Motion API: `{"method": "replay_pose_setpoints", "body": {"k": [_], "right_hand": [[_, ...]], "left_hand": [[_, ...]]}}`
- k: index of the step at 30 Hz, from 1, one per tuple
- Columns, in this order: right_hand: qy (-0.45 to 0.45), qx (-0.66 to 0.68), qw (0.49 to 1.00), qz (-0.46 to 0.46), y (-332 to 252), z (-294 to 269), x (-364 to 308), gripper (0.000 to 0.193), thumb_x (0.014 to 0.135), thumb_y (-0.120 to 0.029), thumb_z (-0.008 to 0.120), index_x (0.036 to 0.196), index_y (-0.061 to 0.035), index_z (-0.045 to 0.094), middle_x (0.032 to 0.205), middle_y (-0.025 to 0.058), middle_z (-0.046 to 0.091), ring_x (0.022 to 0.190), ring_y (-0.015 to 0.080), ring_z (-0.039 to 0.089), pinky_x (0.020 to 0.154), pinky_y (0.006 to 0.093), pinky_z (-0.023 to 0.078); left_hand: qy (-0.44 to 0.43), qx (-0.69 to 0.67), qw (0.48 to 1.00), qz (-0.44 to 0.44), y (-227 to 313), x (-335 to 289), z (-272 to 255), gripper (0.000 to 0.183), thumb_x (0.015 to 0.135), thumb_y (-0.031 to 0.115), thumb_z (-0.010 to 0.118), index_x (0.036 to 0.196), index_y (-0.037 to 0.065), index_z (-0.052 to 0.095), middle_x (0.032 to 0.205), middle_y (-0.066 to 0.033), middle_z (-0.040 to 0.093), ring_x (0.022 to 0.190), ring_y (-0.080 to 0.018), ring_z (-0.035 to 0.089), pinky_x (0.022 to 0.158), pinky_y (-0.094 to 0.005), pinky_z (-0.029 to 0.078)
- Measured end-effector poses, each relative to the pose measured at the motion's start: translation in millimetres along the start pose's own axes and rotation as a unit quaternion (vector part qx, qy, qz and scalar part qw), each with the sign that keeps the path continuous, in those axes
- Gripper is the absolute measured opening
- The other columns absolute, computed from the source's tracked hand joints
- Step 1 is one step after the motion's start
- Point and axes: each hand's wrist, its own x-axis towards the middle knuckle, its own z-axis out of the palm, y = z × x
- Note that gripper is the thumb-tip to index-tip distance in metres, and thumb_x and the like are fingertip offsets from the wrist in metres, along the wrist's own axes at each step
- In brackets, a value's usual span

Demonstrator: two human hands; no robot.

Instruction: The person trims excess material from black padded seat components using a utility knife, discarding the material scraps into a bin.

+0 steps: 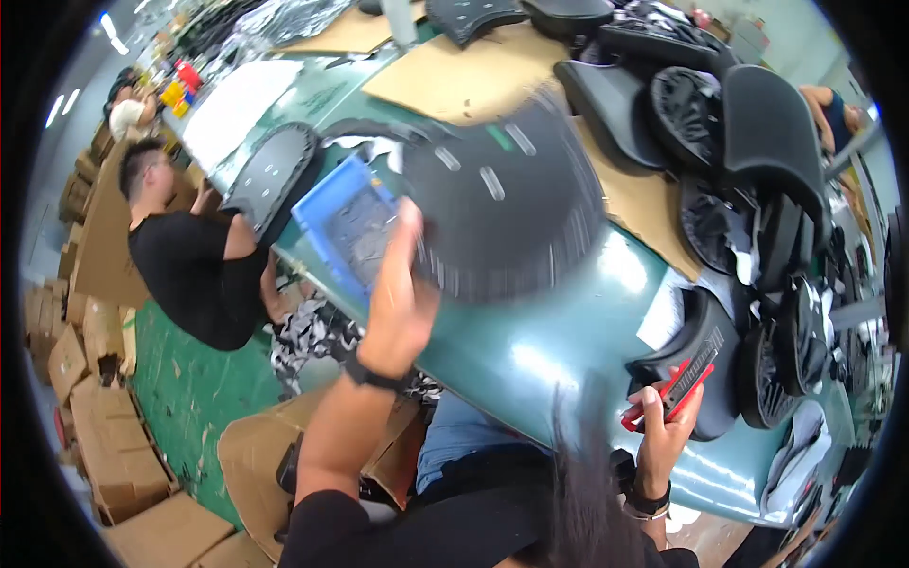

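My left hand (402, 293) grips the near-left edge of a black chair pad (507, 204), holding it raised over the table. The pad's flat back shows pale slots and a small green mark; its rim is smeared by motion. In my right hand (663, 431) is a red-and-black hand tool (680, 390), its exact kind unclear, with the fingers closed around it. Just behind that hand, a black curved chair part (705, 331) lies on the table. A blue bin (346, 222) with small grey pieces in it stands left of the raised pad.
The green table (492, 350) carries cardboard sheets (454, 71) at the back and a pile of black chair pads (772, 118) at the right. Another pad (270, 180) lies at the left, beside a person in black (199, 256). Cardboard boxes (114, 445) line the floor.
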Motion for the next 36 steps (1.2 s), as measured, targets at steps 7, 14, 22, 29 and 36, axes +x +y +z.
{"method": "replay_pose_setpoints", "body": {"k": [7, 14, 22, 29, 36], "right_hand": [[0.211, -0.134, 0.968, -0.006, 30.7, -55.9, -15.7, 0.032, 0.092, -0.01, 0.062, 0.119, 0.0003, 0.048, 0.105, 0.0114, 0.054, 0.093, 0.0188, 0.059, 0.07, 0.0272, 0.049], [0.197, -0.285, 0.936, -0.055, 74.2, -102.5, -8.9, 0.059, 0.09, -0.019, 0.064, 0.14, 0.0021, 0.04, 0.152, 0.0216, 0.031, 0.14, 0.0359, 0.028, 0.116, 0.0435, 0.019], [0.124, 0.029, 0.991, 0.036, 32.5, -97.4, -32.6, 0.084, 0.092, -0.016, 0.065, 0.154, -0.0041, 0.01, 0.14, 0.0181, 0.042, 0.118, 0.03, 0.052, 0.098, 0.038, 0.045], [0.084, 0.091, 0.991, -0.049, 63.1, -97.9, 9.9, 0.06, 0.098, -0.022, 0.055, 0.148, -0.0009, 0.027, 0.141, 0.0149, 0.046, 0.129, 0.0268, 0.045, 0.11, 0.0396, 0.033], [-0.107, -0.202, 0.973, -0.017, 43.5, -46.9, -20.0, 0.032, 0.092, -0.014, 0.064, 0.119, -0.0002, 0.054, 0.1, 0.0102, 0.064, 0.087, 0.0194, 0.061, 0.082, 0.0326, 0.048]], "left_hand": [[-0.248, -0.16, 0.919, -0.26, -4.7, 9.0, 155.6, 0.058, 0.097, 0.038, 0.058, 0.137, -0.002, 0.042, 0.136, -0.0173, 0.049, 0.126, -0.0256, 0.047, 0.102, -0.0368, 0.041], [-0.459, -0.188, 0.799, -0.34, -25.4, -16.9, 268.3, 0.076, 0.083, 0.04, 0.076, 0.132, -0.01, 0.044, 0.123, -0.0205, 0.058, 0.108, -0.0242, 0.059, 0.089, -0.034, 0.051], [-0.457, -0.159, 0.851, -0.204, 13.6, -10.5, 204.2, 0.077, 0.064, 0.035, 0.08, 0.119, -0.013, 0.054, 0.121, -0.024, 0.06, 0.112, -0.0285, 0.058, 0.095, -0.0353, 0.045], [-0.514, 0.21, 0.758, 0.341, 3.1, 13.3, 87.5, 0.053, 0.071, 0.01, 0.073, 0.119, 0.032, 0.064, 0.149, -0.0067, 0.037, 0.14, -0.0343, 0.029, 0.111, -0.0566, 0.021], [-0.448, 0.174, 0.855, 0.194, -19.9, -19.9, 29.8, 0.015, 0.077, -0.002, 0.059, 0.081, 0.01, 0.067, 0.122, -0.0041, 0.065, 0.132, -0.0283, 0.048, 0.1, -0.0418, 0.045]]}}
